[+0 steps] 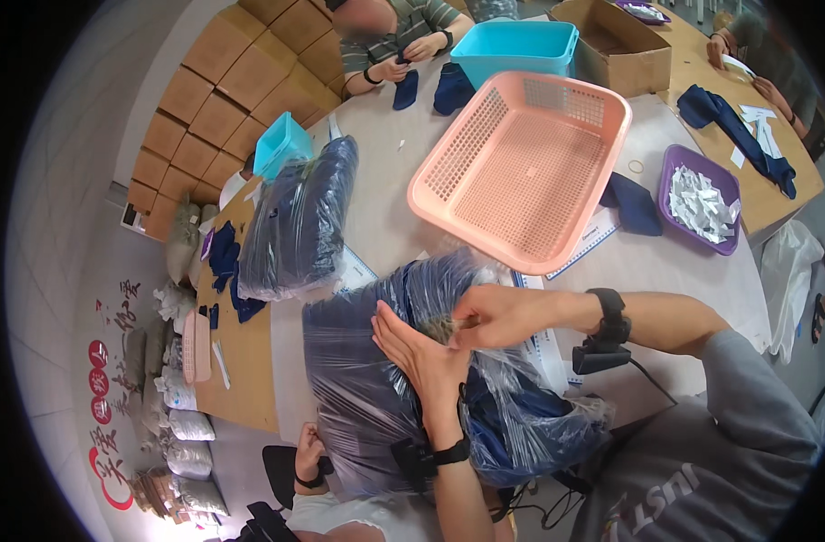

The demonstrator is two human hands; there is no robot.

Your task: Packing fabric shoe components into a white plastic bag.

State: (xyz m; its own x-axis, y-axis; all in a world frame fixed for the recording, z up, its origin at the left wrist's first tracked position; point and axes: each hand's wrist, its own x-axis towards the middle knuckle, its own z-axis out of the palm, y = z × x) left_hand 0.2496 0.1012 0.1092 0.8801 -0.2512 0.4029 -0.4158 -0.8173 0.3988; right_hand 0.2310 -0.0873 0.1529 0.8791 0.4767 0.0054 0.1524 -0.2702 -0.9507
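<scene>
A large clear plastic bag (367, 397) packed with dark navy cloth lies in front of me at the table's near edge. My left hand (421, 357) rests flat on its top, fingers straight and close together. Just beside it, my right hand (494, 316) is closed, pinching the gathered plastic of the bag. The exact grip is partly hidden behind the fingers. A second filled bag (300, 217) of navy cloth lies farther left on the table.
A pink basket (530, 172) stands ahead, with a turquoise bin (514, 54) and a cardboard box (620, 45) behind. To the right sits a purple tray (699, 199) of white paper pieces. Another person's hand (309, 452) is near the bag's lower left. Other people handle things across the table.
</scene>
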